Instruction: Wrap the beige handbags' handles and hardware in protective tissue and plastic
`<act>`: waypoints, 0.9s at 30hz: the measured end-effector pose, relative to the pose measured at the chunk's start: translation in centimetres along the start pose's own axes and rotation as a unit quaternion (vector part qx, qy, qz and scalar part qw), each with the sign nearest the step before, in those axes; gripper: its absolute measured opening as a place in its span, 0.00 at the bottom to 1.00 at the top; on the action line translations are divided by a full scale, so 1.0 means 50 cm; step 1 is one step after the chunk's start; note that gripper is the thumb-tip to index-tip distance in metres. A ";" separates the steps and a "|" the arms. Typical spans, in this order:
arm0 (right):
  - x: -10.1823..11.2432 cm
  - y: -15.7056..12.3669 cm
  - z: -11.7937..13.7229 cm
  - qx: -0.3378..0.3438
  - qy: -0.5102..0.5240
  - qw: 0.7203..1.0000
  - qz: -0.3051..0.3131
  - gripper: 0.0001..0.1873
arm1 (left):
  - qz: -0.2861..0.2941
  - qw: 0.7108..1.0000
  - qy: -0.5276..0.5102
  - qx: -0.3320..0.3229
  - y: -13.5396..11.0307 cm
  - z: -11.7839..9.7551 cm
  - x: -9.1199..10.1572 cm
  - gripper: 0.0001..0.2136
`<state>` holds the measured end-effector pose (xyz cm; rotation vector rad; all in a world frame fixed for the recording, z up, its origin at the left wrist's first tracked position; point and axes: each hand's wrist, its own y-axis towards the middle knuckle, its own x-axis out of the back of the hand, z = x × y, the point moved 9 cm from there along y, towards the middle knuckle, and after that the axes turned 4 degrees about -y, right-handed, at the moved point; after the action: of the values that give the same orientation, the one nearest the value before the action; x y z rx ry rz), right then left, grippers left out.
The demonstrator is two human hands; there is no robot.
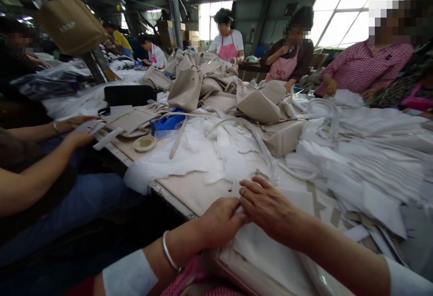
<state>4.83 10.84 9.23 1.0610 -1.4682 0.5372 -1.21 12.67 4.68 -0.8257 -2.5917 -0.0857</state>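
My left hand [221, 221] is closed at the near table edge, its thumb and fingers pressed round something pale that I cannot make out. Touching its fingertips, my right hand [267, 208] lies over the same spot with its fingers stretched out and its thumb hidden. Under both hands a beige handbag [225, 260] leans at the table edge, partly covered by a white sheet [264, 255]. A small brass-coloured metal piece [230, 190] lies on the tabletop just beyond my fingers.
Beige handbags [186, 86] are heaped mid-table. White wrapping sheets [372, 152] pile up at the right. A round dish [145, 143] and blue bundle [169, 122] stand at the left, near a co-worker's hands [79, 131] holding white strips. More people work behind the heap.
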 end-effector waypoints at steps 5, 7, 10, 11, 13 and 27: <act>0.005 -0.005 -0.007 0.001 0.022 0.999 0.029 0.03 | -0.020 0.999 -0.030 0.008 0.000 -0.003 -0.002 0.13; 0.008 -0.008 -0.002 -0.005 0.016 0.999 0.030 0.05 | -0.016 0.999 -0.030 0.017 0.006 -0.004 -0.006 0.14; 0.034 -0.028 -0.004 -0.026 -0.009 1.000 -0.004 0.09 | -0.011 0.999 -0.022 0.038 0.022 0.008 -0.008 0.15; 0.048 -0.043 -0.009 -0.037 -0.012 0.999 -0.023 0.11 | -0.009 0.999 -0.022 0.043 0.027 0.015 -0.009 0.15; 0.083 -0.093 -0.045 -0.098 -0.004 0.993 -0.067 0.15 | 0.004 0.998 -0.026 0.053 0.035 0.029 -0.013 0.15; -0.169 -0.547 -0.289 -0.646 0.035 0.727 0.231 0.15 | -0.036 0.995 -0.063 0.067 0.047 0.046 -0.011 0.15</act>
<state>34.69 12.19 -2.46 -0.4514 -1.5466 -0.1968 -0.34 14.71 2.18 -0.7094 -2.7103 0.1233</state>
